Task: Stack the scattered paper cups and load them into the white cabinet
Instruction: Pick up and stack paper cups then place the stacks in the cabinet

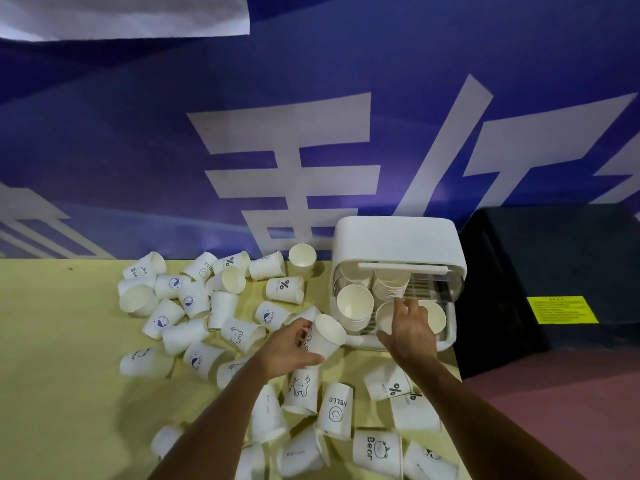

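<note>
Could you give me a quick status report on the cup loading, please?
Left hand grips one paper cup beside the white cabinet. Right hand reaches into it, at a front cup; grip unclear. Loose cups crowd the table.

Cabinet (pixel 398 237) mouth ahead of the right hand (pixel 410 327): left half jammed with cup stacks (pixel 355 303), bare rack (pixel 427 285) free further right, door bar (pixel 401 267) overhead. Loose cups (pixel 194 299) hem in the left hand (pixel 294 348) and its cup (pixel 327 336); bare table (pixel 52 341) way off left.
</note>
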